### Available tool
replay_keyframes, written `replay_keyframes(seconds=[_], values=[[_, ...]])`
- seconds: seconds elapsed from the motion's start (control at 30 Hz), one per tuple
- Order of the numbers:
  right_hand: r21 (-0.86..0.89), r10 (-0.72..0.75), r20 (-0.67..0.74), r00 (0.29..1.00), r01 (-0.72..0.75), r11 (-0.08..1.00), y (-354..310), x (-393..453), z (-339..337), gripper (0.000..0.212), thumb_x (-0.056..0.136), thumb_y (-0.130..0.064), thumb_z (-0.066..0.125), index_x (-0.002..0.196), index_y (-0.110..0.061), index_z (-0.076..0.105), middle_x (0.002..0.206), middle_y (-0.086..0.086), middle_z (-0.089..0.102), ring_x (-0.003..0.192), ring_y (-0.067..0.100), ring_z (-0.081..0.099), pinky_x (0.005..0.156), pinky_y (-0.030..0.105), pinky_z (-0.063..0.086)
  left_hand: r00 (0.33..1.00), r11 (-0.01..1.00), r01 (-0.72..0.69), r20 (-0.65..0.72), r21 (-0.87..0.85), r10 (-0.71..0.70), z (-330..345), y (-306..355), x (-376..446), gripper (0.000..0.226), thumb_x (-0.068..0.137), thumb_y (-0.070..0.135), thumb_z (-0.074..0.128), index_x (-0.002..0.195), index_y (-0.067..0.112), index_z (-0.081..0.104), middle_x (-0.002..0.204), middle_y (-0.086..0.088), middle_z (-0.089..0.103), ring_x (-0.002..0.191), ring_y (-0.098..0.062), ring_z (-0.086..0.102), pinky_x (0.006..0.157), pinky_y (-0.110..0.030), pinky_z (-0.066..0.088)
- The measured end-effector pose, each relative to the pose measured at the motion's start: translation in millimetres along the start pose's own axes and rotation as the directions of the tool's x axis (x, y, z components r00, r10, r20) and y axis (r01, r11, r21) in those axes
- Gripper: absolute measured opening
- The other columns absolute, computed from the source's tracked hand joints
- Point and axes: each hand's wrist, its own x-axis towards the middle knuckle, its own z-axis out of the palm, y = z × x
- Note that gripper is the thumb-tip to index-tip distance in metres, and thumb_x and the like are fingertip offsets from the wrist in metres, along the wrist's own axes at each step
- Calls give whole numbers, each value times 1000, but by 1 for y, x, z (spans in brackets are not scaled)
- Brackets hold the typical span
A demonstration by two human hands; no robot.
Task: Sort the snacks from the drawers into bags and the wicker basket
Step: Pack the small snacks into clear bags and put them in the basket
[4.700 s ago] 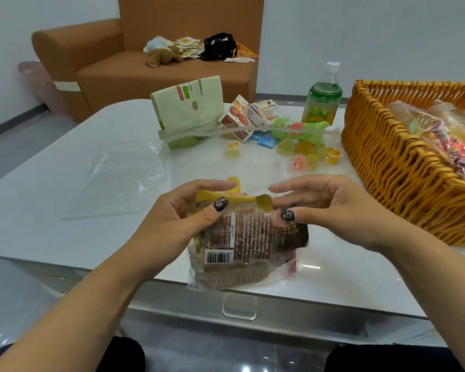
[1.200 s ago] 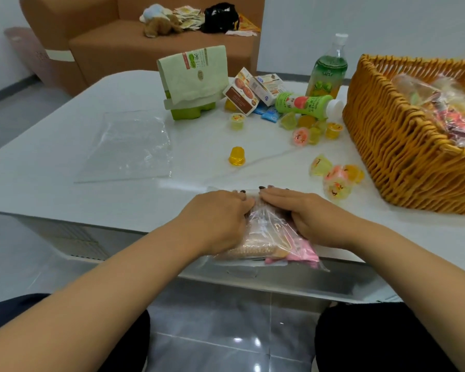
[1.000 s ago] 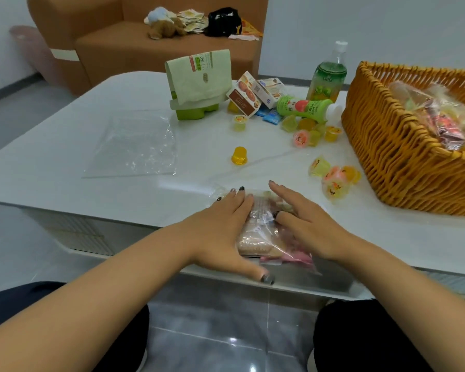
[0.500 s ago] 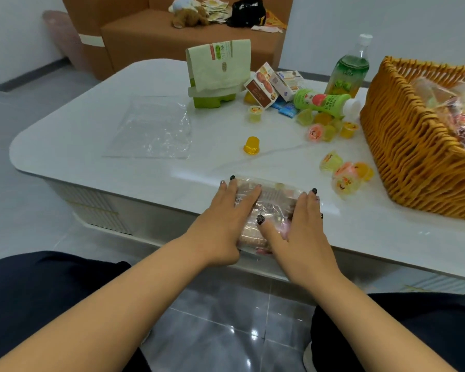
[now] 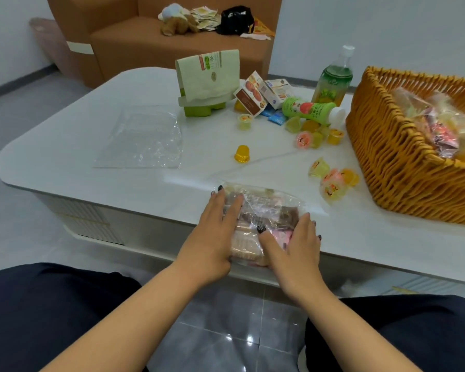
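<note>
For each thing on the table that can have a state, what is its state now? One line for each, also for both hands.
Filled clear bag: lying flat at the table's near edge, under both hands.
Left hand: fingers straight, pressing the bag.
Right hand: fingers straight, pressing the bag.
Empty clear bag: lying flat.
Wicker basket: holding packed bags.
Tall bottle: upright, capped.
Small bottle: on its side.

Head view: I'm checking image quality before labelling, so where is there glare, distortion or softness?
Head view: a pale glare band crosses the table just beyond the filled bag; bright spots glint on the floor tiles; the wide lens bends the table edge and basket; print on the boxes is too soft to read.
</note>
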Motion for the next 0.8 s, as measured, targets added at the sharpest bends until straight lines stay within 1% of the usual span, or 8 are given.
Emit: replay_keyframes(seconds=[0.13, 0.23, 0.3, 0.37, 0.5, 0.6, 0.7, 0.8], values=[[305, 93, -169, 981, -38, 952, -10, -7, -16, 115, 77, -69, 60, 153, -16, -9, 161, -2, -11, 148, 16, -5, 121, 42, 6, 991, 998, -64, -115, -8, 63, 11, -7, -4, 131, 72, 9, 78, 144, 45, -26, 164, -7, -12, 151, -25, -12, 111, -29, 24], [155, -108, -409, 906, 185, 970, -31, 16, -51, 99, 78, -44, 73, 151, -15, 14, 157, 3, 9, 145, 18, 9, 118, 39, 16, 987, 996, -84, -137, -14, 81, 8, -5, -5, 131, 68, 1, 75, 145, 43, -22, 164, -9, -11, 151, -27, -12, 106, -34, 38], [-67, -300, -270, 915, 293, 954, -53, 40, -77, 89, 75, -43, 78, 146, -18, 31, 149, 2, 31, 137, 19, 28, 111, 34, 26, 985, 994, -105, -139, -6, 103, 7, -6, -5, 132, 64, -3, 76, 149, 38, -16, 164, -11, -9, 151, -30, -9, 105, -38, 42], [-153, -314, 79, 946, 322, 934, -74, 64, -91, 80, 72, -39, 82, 139, -19, 43, 137, 0, 50, 120, 17, 50, 100, 32, 41, 984, 993, -122, -134, 1, 121, 7, -7, -5, 133, 61, -5, 77, 151, 36, -12, 164, -11, -8, 151, -32, -6, 103, -42, 44], [-275, 78, 609, 790, 118, 954, -80, 85, -78, 82, 62, -30, 89, 128, 3, 53, 121, 26, 61, 105, 36, 64, 95, 44, 52, 977, 983, -181, -108, 30, 183, 0, -12, -9, 131, 59, -4, 77, 155, 32, -5, 164, -11, -4, 151, -33, 1, 95, -44, 52], [-231, 188, 719, 669, -26, 973, -61, 85, -64, 90, 45, -34, 94, 117, 7, 57, 114, 25, 66, 94, 33, 62, 92, 45, 47, 981, 983, -180, -63, 38, 182, -18, -22, -11, 120, 66, -4, 72, 150, 39, -3, 164, 0, -5, 150, -25, 15, 95, -43, 53], [21, 103, 735, 670, -174, 985, -52, 71, -60, 32, 78, -14, 77, 106, -7, 64, 100, 15, 73, 84, 28, 68, 84, 41, 56, 977, 980, -182, -98, 81, 190, -40, -25, -12, 113, 73, 6, 77, 150, 37, 1, 163, 4, 3, 144, -24, 33, 88, -42, 56], [212, 3, 707, 707, -216, 953, -46, 60, -66, 38, 76, -6, 77, 112, -6, 65, 107, 20, 70, 96, 37, 64, 97, 52, 45, 946, 951, -242, -171, 193, 275, -60, -10, -5, 103, 71, 12, 82, 153, 21, 20, 162, -5, 20, 136, -27, 45, 79, -37, 57]])
